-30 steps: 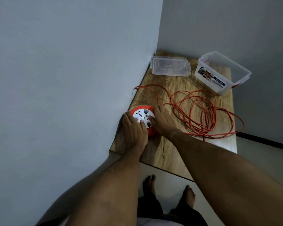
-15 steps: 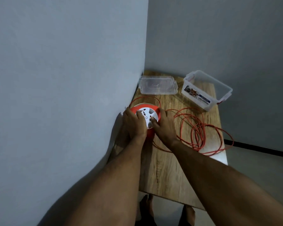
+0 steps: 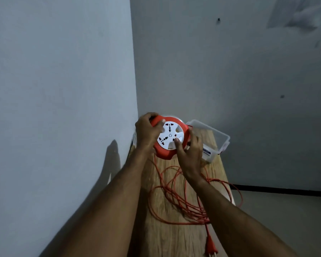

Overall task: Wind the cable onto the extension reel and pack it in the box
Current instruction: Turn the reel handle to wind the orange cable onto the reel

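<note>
The extension reel [image 3: 171, 138] is round, orange, with a white socket face, and it is held up in the air, tilted toward me. My left hand [image 3: 147, 132] grips its left rim. My right hand [image 3: 190, 153] holds its right rim, thumb on the white face. The orange cable [image 3: 176, 197] hangs from the reel and lies in loose loops on the wooden table [image 3: 172, 236]. Its orange plug [image 3: 210, 246] rests near the table's front edge. The clear plastic box [image 3: 217, 140] stands open at the table's far right, partly behind my right hand.
Grey walls close in on the left and behind the narrow table. A sliver of the clear lid [image 3: 134, 139] shows behind my left wrist. The table's right edge drops to a grey floor [image 3: 285, 219].
Both hands have lifted the reel off the table and tilted its face toward me. The cable now trails down from it, and the view has swung upward.
</note>
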